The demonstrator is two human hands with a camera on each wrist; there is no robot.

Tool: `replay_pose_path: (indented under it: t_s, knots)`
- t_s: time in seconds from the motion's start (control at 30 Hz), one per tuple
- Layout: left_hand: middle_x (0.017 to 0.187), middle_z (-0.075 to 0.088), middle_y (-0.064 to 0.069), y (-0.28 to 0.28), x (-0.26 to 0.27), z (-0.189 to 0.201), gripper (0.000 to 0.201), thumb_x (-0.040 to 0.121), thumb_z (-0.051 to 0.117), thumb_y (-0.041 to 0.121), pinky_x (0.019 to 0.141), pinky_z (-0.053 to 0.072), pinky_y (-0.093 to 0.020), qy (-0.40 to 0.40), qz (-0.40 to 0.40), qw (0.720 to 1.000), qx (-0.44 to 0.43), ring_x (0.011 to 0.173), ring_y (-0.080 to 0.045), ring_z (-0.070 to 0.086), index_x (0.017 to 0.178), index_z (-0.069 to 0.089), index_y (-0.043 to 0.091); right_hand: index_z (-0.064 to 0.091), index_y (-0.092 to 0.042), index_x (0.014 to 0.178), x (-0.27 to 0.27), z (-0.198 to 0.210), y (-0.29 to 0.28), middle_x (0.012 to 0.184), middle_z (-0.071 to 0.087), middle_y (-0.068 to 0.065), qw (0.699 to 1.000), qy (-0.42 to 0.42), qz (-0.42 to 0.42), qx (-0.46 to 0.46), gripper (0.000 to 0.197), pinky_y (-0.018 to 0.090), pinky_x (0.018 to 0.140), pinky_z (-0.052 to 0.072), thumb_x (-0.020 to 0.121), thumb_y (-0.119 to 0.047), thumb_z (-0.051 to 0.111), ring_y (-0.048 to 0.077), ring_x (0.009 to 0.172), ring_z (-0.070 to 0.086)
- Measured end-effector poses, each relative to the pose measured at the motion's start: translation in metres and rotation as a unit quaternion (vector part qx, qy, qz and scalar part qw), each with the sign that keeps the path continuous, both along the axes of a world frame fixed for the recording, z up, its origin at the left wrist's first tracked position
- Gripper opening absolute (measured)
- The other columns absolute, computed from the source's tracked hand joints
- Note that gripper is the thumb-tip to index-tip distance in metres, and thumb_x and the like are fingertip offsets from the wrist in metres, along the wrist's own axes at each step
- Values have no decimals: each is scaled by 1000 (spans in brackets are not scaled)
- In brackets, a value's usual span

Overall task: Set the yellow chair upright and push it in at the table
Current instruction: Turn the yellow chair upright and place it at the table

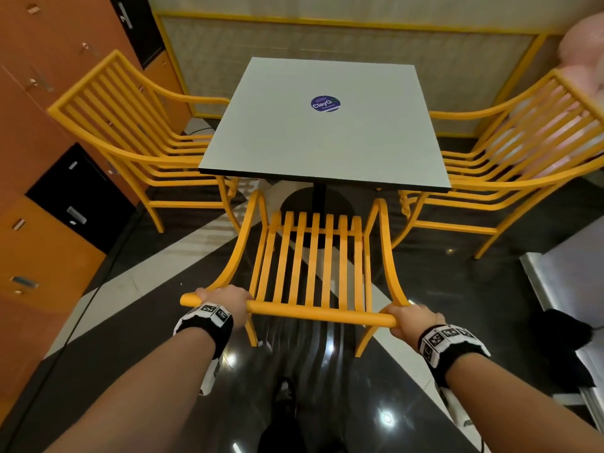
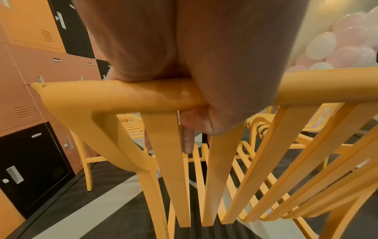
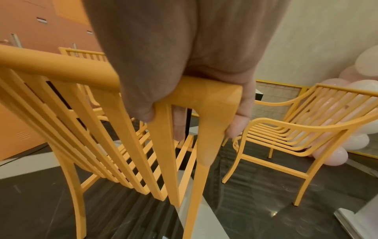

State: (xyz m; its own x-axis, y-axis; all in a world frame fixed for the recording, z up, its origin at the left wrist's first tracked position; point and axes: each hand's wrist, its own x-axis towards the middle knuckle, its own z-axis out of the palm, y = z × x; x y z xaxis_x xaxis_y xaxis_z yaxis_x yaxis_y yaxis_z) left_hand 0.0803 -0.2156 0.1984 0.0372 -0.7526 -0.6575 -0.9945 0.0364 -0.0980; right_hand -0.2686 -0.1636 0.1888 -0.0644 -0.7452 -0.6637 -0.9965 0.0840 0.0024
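The yellow slatted chair point(image 1: 310, 266) stands upright on its legs just in front of me, facing the square grey table point(image 1: 327, 135). Its front edge lies under the table's near edge, while the backrest is still out. My left hand point(image 1: 225, 297) grips the left end of the chair's top rail point(image 1: 310, 310), and my right hand point(image 1: 410, 318) grips the right end. In the left wrist view my fingers point(image 2: 187, 139) curl under the rail point(image 2: 132, 95). The right wrist view shows my fingers point(image 3: 180, 122) wrapped over the rail's corner point(image 3: 210, 90).
Two more yellow chairs flank the table, one on the left point(image 1: 130, 135) and one on the right point(image 1: 510, 152). Orange and black lockers point(image 1: 49, 178) line the left wall. Pink and white balloons point(image 3: 337, 145) lie at the right. A silver object point(image 1: 572, 289) sits on the floor at right.
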Motion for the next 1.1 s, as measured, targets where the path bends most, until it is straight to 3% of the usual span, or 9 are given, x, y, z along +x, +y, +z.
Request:
replay_pose_path:
  t_s: [0.17, 0.43, 0.6, 0.77, 0.87, 0.97, 1.1]
  knots:
    - [92, 64, 7, -53, -4, -7, 33, 81, 54, 12, 105, 25, -70, 13, -11, 1000, -20, 97, -25, 61, 94, 65, 39, 58, -36, 121, -2, -1, -49, 120, 63, 3, 1000, 29, 0, -9, 27, 48, 92, 46, 98, -31, 46, 30, 117, 57]
    - [89, 63, 7, -126, -6, -7, 34, 80, 54, 9, 103, 27, -70, 35, -27, 999, -29, 94, -25, 60, 92, 62, 40, 60, -41, 117, 1, 9, -112, 113, 63, 1, 998, 34, -47, -21, 23, 54, 98, 46, 97, -36, 50, 30, 113, 59]
    - [87, 62, 8, -159, -5, -7, 31, 82, 54, 12, 104, 28, -67, 38, -25, 998, -35, 90, -23, 59, 95, 63, 39, 60, -38, 121, 5, 12, -147, 102, 54, 0, 998, 40, -54, -6, 28, 52, 99, 42, 97, -27, 52, 29, 114, 57]
    - [86, 62, 7, -178, -4, -8, 34, 81, 55, 11, 105, 26, -70, 30, -41, 998, -35, 90, -25, 59, 99, 65, 39, 59, -38, 123, 5, 9, -167, 117, 62, 4, 998, 39, -55, -9, 28, 56, 100, 42, 97, -29, 52, 32, 120, 54]
    - [86, 60, 7, -179, -5, -8, 33, 82, 55, 11, 107, 19, -74, 27, -53, 998, -31, 102, -27, 56, 97, 65, 38, 59, -39, 123, 4, 7, -169, 123, 62, 4, 998, 37, -46, -7, 28, 58, 101, 41, 97, -30, 52, 33, 124, 50]
    - [95, 59, 6, -176, -3, -7, 35, 83, 55, 12, 109, 13, -74, 29, -56, 997, -42, 118, -28, 49, 105, 63, 38, 58, -41, 122, 4, 8, -168, 123, 62, 2, 999, 28, -39, -9, 27, 58, 101, 41, 97, -35, 52, 32, 124, 49]
    - [106, 58, 8, -171, 15, -3, 37, 84, 61, 25, 113, 14, -69, 113, -49, 990, -74, 123, -26, 48, 118, 55, 38, 49, -40, 130, 6, 8, -161, 135, 56, -1, 998, 30, -34, -37, 37, 61, 105, 39, 94, -38, 57, 30, 130, 44]
